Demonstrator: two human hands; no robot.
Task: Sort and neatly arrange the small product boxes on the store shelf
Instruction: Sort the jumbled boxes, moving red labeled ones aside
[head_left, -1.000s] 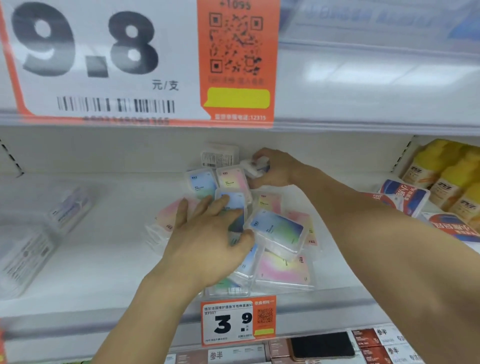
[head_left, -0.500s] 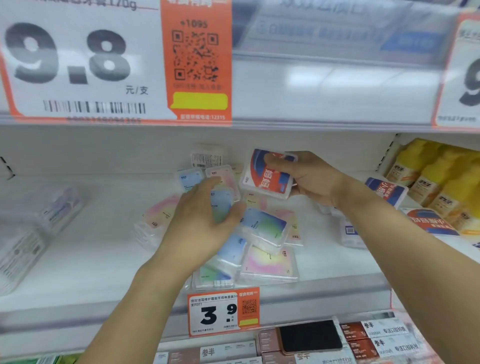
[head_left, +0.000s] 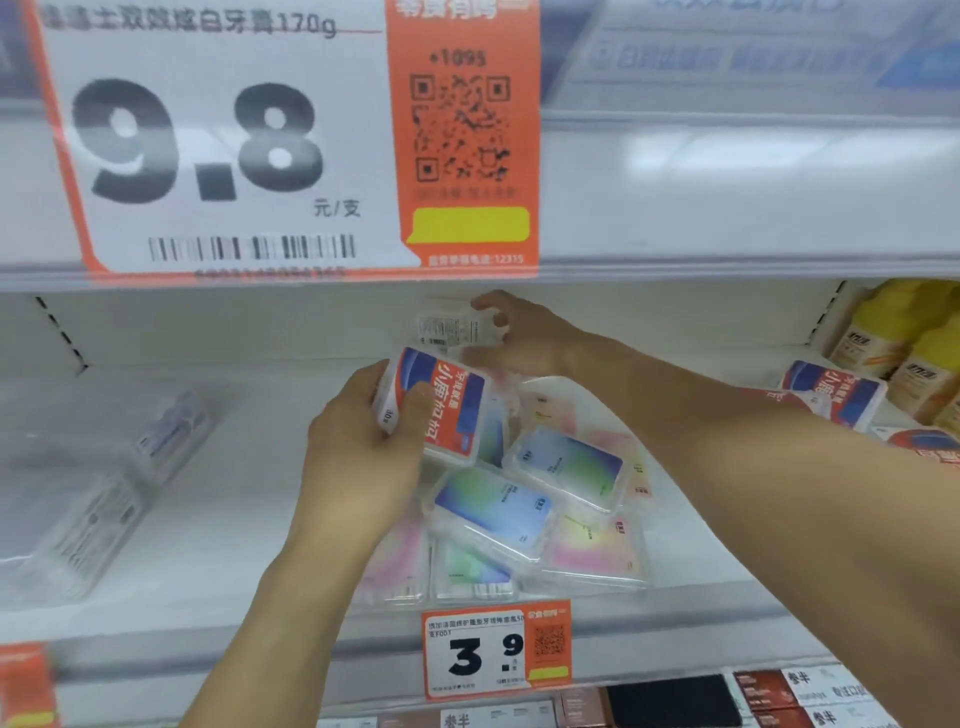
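Observation:
A loose heap of small clear boxes with pastel gradient labels (head_left: 524, 509) lies on the white shelf (head_left: 218, 545) at the middle. My left hand (head_left: 358, 452) grips a red, white and blue box (head_left: 441, 405) above the heap's left side, thumb across its face. My right hand (head_left: 519, 332) reaches to the back of the shelf and holds a clear box with a white printed label (head_left: 449, 325) that stands against the back wall, fingers curled round its right end.
Another red, white and blue box (head_left: 831, 395) lies at the right beside yellow bottles (head_left: 904, 343). Clear packs (head_left: 98, 488) sit at the left. A 3.9 price tag (head_left: 493, 654) hangs on the shelf's front rail, and a large 9.8 tag (head_left: 234, 140) covers the shelf above.
The red, white and blue box passed from my right hand to my left hand. My right hand then went back to the clear box at the rear wall.

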